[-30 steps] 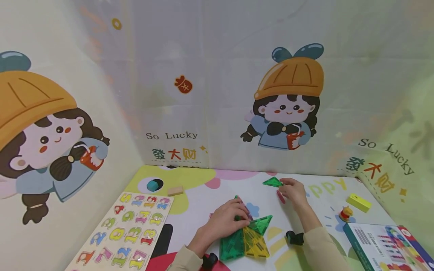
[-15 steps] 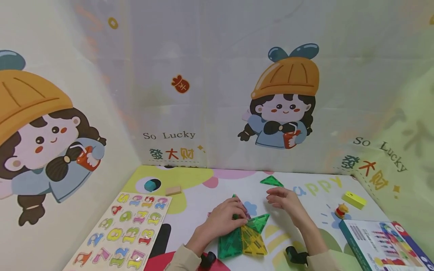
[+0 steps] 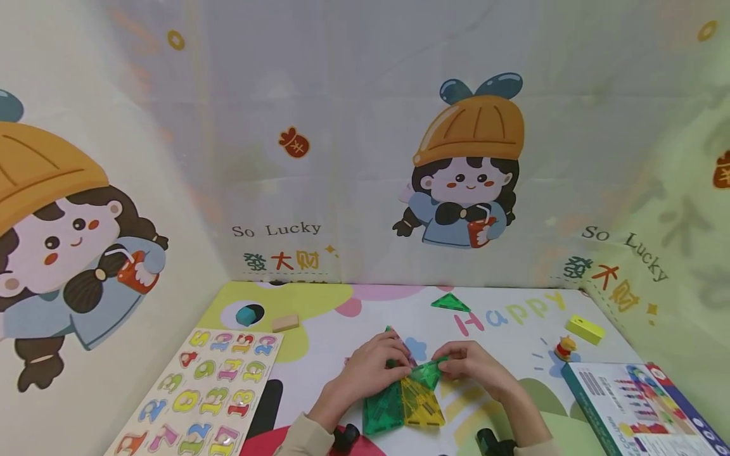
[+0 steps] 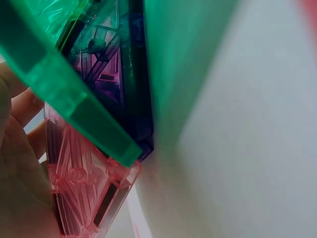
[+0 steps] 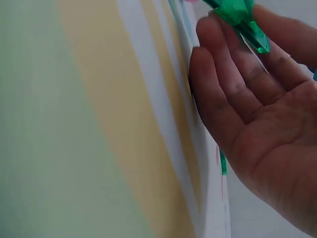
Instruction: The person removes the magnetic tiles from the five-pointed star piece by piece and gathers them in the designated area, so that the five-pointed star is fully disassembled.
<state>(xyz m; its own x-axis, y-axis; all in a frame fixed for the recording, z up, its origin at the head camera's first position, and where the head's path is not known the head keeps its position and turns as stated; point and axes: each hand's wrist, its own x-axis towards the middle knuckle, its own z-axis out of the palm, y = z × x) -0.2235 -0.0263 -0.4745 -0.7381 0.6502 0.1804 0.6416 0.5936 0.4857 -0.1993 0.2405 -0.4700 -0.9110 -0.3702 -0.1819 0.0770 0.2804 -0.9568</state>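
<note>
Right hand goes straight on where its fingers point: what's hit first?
The green triangle tile, whose corner the right hand seems to pinch. Beyond it in the head view, probably the left hand at the tile build; depth is unclear.

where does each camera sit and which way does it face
Head: on the person's head, facing forward and down at tabletop, tiles and printed backdrop; left hand, right hand and both sleeves show.
Left wrist: on that wrist, facing a pink tile up close; part of the left hand shows.
Right wrist: on that wrist, facing the tabletop's striped print; the right hand's palm shows.
Head and right wrist share the right hand pinching a green tile.
</note>
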